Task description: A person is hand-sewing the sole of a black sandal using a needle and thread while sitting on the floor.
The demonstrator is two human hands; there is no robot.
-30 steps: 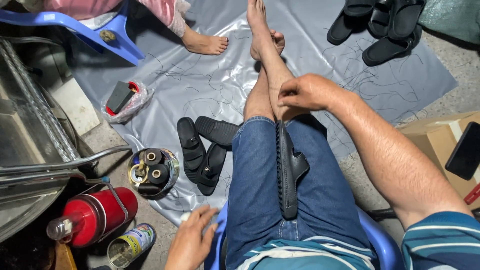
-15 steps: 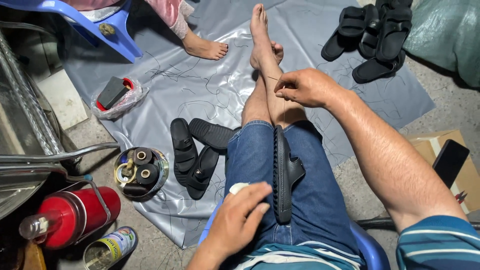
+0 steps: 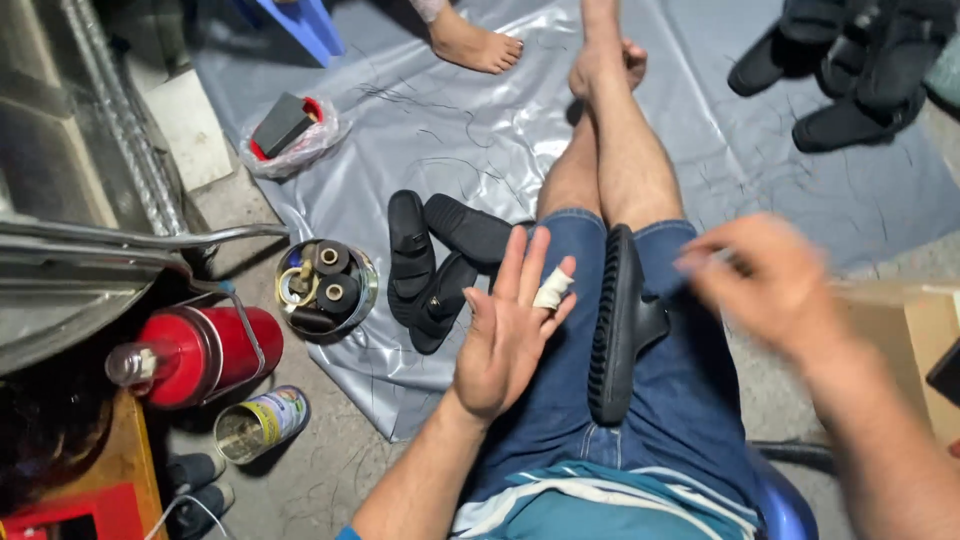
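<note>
My left hand is raised flat over my left thigh, fingers apart, with a white bandage around one finger; it holds nothing. My right hand is blurred over my right thigh, fingers pinched together; a thin thing may be between them, too blurred to tell. A black slipper stands on edge between my thighs on the blue denim shorts. My bare legs stretch out across the grey plastic sheet.
Several black slippers lie on the sheet left of my knee, more at the top right. A round tin of thread spools, a red canister, a small can, another person's foot, a cardboard box.
My left hand rose from beside the chair to above my thigh and spread flat. My right hand drew back from my knee toward the right thigh. The view shifted closer.
</note>
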